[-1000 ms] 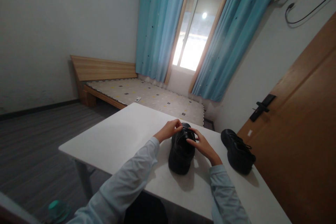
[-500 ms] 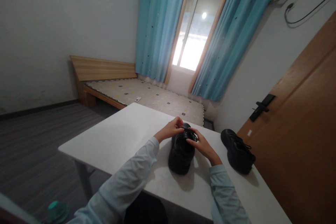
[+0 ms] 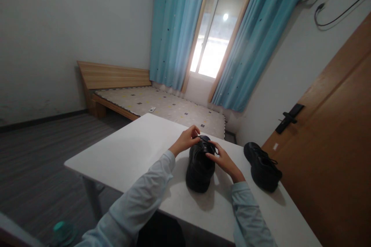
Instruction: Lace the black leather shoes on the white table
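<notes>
Your left hand (image 3: 187, 140) pinches a lace (image 3: 204, 139); your right hand (image 3: 223, 159), its grip unclear, touches the black shoe (image 3: 199, 176) between your hands.

Dim room. Daylight from window (image 3: 213, 46), 1 o'clock, lower glass blown white, round glare spot above. Shoe (image 3: 199, 175) throws soft shadow on table (image 3: 116, 158) toward 6. Wide-angle lean on door (image 3: 330, 154), 3 o'clock. Teal lid (image 3: 60, 226), 8 o'clock, murky, blurred.

The shoes (image 3: 199, 175) are black, the table (image 3: 127, 150) white, the curtains (image 3: 178, 27) speckled blue.
</notes>
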Demonstrator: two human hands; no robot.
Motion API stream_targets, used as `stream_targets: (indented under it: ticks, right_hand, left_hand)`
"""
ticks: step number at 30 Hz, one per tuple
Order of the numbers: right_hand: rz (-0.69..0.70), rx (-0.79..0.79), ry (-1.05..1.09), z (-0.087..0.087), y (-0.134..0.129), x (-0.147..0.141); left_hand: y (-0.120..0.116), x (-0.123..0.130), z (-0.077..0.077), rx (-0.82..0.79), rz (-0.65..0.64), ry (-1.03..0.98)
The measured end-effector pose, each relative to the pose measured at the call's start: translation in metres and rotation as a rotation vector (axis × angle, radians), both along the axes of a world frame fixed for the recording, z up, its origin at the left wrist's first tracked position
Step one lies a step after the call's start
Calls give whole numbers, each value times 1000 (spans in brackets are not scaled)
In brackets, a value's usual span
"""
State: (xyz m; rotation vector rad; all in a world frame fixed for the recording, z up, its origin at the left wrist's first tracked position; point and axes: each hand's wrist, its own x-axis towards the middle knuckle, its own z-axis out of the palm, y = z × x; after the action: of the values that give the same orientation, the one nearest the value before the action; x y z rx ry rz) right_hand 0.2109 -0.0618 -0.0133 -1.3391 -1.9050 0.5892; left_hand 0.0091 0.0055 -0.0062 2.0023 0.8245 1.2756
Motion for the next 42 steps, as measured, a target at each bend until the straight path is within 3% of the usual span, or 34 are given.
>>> stream_targets:
  ticks: [4,11,16,23,30,34,42]
  right_hand:
    - [5,4,11,1,-1,-1]
    - [10,18,33,1,0,-1]
    - [-7,-3,15,1,-2,-1]
    - [-12,-6,-2,2,-2,0]
    - [-14,8,3,1,-2,1]
    - [-19,3,5,1,-3,1]
    - [-17,0,24,0,-3,3]
  left_hand:
    - [1,-5,0,53,90,195]
    - [13,-13,-6,117,73,464]
    - [17,-16,-10,96,118,470]
    - [15,-19,-8,54,295,407]
    - [16,-17,-2,-155,343,145]
    - [20,-15,-2,-341,244,-154]
    - [9,-16,11,-429,35,-581]
